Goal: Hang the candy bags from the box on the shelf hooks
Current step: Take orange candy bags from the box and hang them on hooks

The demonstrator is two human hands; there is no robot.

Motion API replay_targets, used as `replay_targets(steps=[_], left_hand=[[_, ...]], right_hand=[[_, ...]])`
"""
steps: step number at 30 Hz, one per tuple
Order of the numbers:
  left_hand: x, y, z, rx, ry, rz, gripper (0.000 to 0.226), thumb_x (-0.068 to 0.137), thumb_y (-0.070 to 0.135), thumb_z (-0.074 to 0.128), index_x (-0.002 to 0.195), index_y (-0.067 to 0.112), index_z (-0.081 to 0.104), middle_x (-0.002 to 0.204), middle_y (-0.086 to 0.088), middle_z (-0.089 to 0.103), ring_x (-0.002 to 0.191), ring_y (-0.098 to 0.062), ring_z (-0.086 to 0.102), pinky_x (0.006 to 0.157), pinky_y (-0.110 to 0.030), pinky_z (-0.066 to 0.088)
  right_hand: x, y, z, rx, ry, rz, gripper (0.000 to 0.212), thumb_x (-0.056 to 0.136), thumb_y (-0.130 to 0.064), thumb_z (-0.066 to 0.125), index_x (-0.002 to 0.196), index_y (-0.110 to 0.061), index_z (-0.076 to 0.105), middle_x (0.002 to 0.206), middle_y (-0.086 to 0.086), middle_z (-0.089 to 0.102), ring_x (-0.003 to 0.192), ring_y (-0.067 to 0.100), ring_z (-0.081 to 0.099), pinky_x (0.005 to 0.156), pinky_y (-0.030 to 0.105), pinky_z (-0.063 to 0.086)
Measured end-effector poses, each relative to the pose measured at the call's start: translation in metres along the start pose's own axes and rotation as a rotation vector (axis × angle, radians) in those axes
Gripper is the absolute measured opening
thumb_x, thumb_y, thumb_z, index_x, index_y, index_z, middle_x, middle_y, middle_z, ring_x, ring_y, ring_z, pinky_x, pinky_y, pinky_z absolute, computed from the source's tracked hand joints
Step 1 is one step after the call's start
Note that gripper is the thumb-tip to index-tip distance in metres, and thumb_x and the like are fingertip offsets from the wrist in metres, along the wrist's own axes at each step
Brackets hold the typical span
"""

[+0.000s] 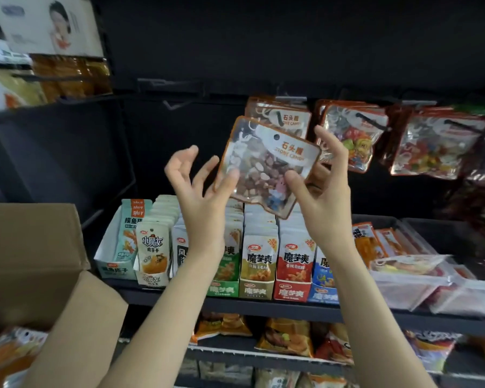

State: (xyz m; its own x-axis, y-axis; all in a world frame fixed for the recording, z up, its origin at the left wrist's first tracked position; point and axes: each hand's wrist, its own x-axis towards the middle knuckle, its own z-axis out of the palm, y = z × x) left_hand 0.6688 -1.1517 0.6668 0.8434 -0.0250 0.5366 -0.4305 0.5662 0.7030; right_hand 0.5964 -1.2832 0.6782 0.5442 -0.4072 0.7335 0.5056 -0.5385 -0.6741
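A clear candy bag (266, 161) with an orange border and a white header with a hole is held up, tilted, in front of the shelf. My right hand (319, 189) grips its right side, thumb on the front and fingers behind. My left hand (202, 189) is spread, with its fingertips touching the bag's lower left edge. Just behind it, a bag of the same candy (280, 119) hangs on a hook (290, 99). More candy bags (350, 135) hang to the right. The open cardboard box (31, 261) stands at lower left.
An empty hook (177, 103) juts out to the left of the hung bags. Below the hands, a shelf (263, 303) carries rows of snack packets in display cartons. Clear plastic bins (420, 281) sit at right. Lower shelves carry more snacks.
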Motion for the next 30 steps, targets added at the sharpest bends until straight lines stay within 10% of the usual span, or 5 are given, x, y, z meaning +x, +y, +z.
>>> replay_targets(steps=[4,9,15,21,30], left_hand=[[0.014,0.008,-0.002,0.277,-0.253,0.129,0.049,0.083,0.001,0.07,0.116,0.028,0.047,0.128,0.005,0.05,0.103,-0.003,0.06,0.082,-0.019,0.05],[0.033,0.006,0.006,0.586,-0.444,0.27,0.058,0.082,0.008,0.073,0.132,0.023,0.049,0.125,0.008,0.056,0.108,-0.003,0.058,0.08,-0.014,0.048],[0.051,-0.005,0.007,0.782,-0.386,0.309,0.064,0.082,0.018,0.075,0.14,0.019,0.046,0.115,0.006,0.051,0.096,0.017,0.05,0.079,-0.002,0.041],[0.076,-0.034,0.021,0.961,-0.373,0.346,0.068,0.085,0.024,0.072,0.145,0.018,0.04,0.122,-0.006,0.05,0.1,-0.007,0.053,0.081,-0.015,0.047],[0.118,-0.072,0.036,1.076,-0.35,0.284,0.066,0.086,0.035,0.07,0.144,0.032,0.04,0.132,-0.01,0.046,0.104,-0.026,0.061,0.079,-0.029,0.049]], right_hand=[[0.012,0.01,-0.012,-0.234,0.033,-0.067,0.04,0.098,-0.009,0.053,0.129,-0.035,0.05,0.072,0.004,0.058,0.064,0.019,0.058,0.061,0.042,0.052],[0.027,0.017,-0.009,-0.22,0.016,-0.029,0.037,0.1,-0.012,0.051,0.133,-0.027,0.056,0.106,0.001,0.068,0.082,0.026,0.064,0.071,0.044,0.056],[0.031,0.029,0.0,-0.227,-0.026,0.018,0.042,0.1,-0.016,0.052,0.138,-0.034,0.051,0.099,0.019,0.067,0.078,0.038,0.063,0.065,0.054,0.053],[0.055,0.053,0.011,-0.487,0.013,0.019,0.05,0.095,-0.033,0.059,0.143,-0.037,0.043,0.101,0.004,0.051,0.068,0.007,0.046,0.069,0.03,0.047],[0.098,0.08,0.023,-0.866,-0.064,0.047,0.071,0.089,-0.05,0.061,0.151,-0.035,0.028,0.137,0.022,0.033,0.099,0.035,0.06,0.079,0.036,0.049]])
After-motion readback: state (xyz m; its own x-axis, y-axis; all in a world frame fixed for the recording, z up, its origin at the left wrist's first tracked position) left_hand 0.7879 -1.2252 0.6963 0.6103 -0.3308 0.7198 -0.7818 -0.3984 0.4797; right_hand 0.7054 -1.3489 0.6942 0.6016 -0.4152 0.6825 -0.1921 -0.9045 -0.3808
